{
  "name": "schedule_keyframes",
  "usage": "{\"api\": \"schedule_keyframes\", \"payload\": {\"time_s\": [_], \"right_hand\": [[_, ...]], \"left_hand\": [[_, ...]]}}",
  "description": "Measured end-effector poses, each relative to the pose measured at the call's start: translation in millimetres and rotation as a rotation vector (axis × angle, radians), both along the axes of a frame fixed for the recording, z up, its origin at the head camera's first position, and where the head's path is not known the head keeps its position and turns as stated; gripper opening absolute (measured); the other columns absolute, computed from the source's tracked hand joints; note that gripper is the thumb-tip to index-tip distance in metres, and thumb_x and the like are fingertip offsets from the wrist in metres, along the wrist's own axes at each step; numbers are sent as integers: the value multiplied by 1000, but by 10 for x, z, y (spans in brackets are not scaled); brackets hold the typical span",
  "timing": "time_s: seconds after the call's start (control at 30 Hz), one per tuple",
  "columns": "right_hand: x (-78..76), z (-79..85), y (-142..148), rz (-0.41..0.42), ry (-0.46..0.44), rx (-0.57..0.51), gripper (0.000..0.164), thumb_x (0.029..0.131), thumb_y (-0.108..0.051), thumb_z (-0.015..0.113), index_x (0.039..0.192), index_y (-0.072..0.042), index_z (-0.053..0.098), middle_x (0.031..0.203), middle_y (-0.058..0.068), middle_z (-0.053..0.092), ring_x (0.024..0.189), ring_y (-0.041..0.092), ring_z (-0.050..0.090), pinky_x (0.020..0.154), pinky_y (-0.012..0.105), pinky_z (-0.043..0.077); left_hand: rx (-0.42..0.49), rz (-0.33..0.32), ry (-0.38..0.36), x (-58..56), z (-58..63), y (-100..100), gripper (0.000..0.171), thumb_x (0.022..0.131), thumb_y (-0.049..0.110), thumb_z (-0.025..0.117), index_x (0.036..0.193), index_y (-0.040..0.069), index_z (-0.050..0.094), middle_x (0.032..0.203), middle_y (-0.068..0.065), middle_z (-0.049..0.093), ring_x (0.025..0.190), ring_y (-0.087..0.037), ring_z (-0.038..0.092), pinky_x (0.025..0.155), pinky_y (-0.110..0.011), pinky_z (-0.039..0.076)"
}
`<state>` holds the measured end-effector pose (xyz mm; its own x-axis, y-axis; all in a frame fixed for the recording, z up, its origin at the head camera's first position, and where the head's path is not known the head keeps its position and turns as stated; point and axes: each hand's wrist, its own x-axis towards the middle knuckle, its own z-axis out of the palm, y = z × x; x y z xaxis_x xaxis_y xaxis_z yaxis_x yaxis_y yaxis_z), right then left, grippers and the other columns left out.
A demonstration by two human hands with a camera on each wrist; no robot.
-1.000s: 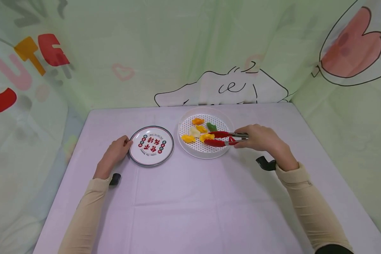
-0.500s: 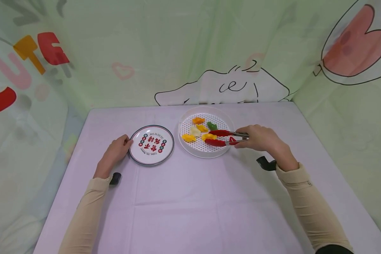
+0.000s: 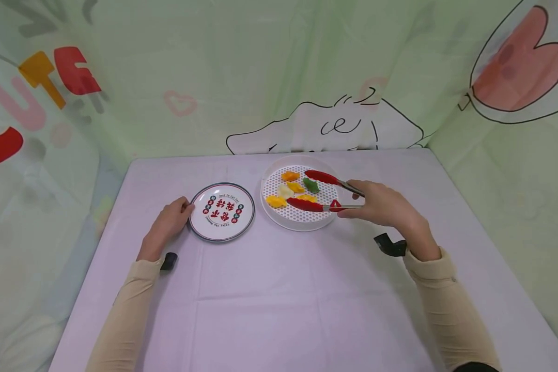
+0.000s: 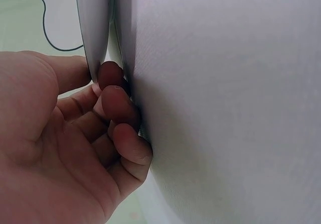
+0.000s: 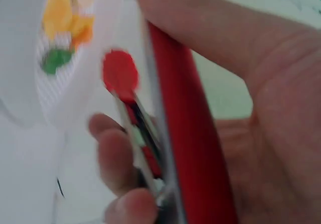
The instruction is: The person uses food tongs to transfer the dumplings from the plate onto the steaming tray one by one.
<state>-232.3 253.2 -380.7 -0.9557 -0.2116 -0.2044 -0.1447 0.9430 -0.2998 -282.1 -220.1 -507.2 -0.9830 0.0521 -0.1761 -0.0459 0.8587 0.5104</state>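
My left hand (image 3: 167,222) pinches the near-left rim of a white plate (image 3: 220,232) with red lettering; the left wrist view shows the thumb on one face and fingertips under the rim. My right hand (image 3: 383,206) grips red-tipped metal tongs (image 3: 323,177), their arms spread apart over a round white perforated tray (image 3: 297,226). Small dumpling-shaped pieces lie on it: an orange one (image 3: 290,176), a green one (image 3: 311,185), a cream one (image 3: 285,191) and several yellow ones (image 3: 276,201). A yellow piece (image 3: 308,198) lies between the tong tips, partly hidden by the lower one.
Both the plate and the tray stand near the back of a table (image 3: 260,310) covered with a pale lilac cloth. Behind them hangs a printed green-white curtain (image 3: 260,67). A dark strap piece (image 3: 390,244) sticks out at the right wrist.
The tongs, close around a yellow piece before, have spread wide; their upper tip has moved back past the green piece. The yellow piece stays on the tray. My left hand keeps its place.
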Motion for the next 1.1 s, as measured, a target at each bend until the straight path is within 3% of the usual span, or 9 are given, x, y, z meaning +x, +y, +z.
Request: {"api": "schedule_keyframes", "payload": {"time_s": [0.17, 0.33, 0.5, 0.6, 0.77, 1.1], "right_hand": [[107, -227, -325, -93, 72, -164, 97, 69, -61, 68, 141, -8, 31, 135, 15, 44, 115, 31, 45, 86, 49, 47], [263, -434, -705, -113, 136, -301, 98, 70, -60, 68, 144, -12, 24, 139, 11, 38, 115, 26, 45, 91, 45, 46], [411, -639, -1135, -70, 180, -367, 96, 69, -59, 70, 143, -19, 25, 129, 3, 45, 92, 18, 52, 69, 29, 50], [462, -757, -1367, -22, 192, -344, 93, 69, -55, 72, 142, -20, 27, 119, 1, 49, 83, 16, 52, 61, 24, 46], [473, -903, -1587, 49, 142, -290, 93, 70, -51, 73, 143, -17, 26, 118, 4, 46, 89, 13, 50, 64, 23, 46], [432, -1038, -1674, 90, 79, -305, 86, 78, -41, 69, 142, -8, 22, 122, 8, 43, 100, 17, 50, 83, 31, 48]], "left_hand": [[-2, 2, 2, -6, -6, 4, 28, 98, 32, 40, 103, 6, 50, 82, -9, 52, 74, -22, 48, 61, -31, 36], [4, 2, -5, -36, -23, 2, 29, 98, 33, 39, 104, 6, 49, 83, -10, 52, 76, -22, 48, 62, -31, 36], [-3, 7, -7, -55, -9, -45, 29, 98, 33, 39, 104, 6, 50, 84, -10, 53, 76, -22, 48, 62, -31, 37], [-6, 8, -8, -62, -1, -69, 31, 98, 33, 39, 105, 5, 50, 85, -10, 53, 76, -22, 48, 62, -31, 36], [3, 23, -24, -52, -1, -71, 31, 98, 33, 39, 106, 5, 49, 86, -10, 52, 78, -22, 48, 63, -31, 36], [9, 8, -9, -59, 24, -62, 30, 98, 32, 39, 104, 5, 50, 83, -9, 52, 75, -22, 48, 62, -31, 36]]}}
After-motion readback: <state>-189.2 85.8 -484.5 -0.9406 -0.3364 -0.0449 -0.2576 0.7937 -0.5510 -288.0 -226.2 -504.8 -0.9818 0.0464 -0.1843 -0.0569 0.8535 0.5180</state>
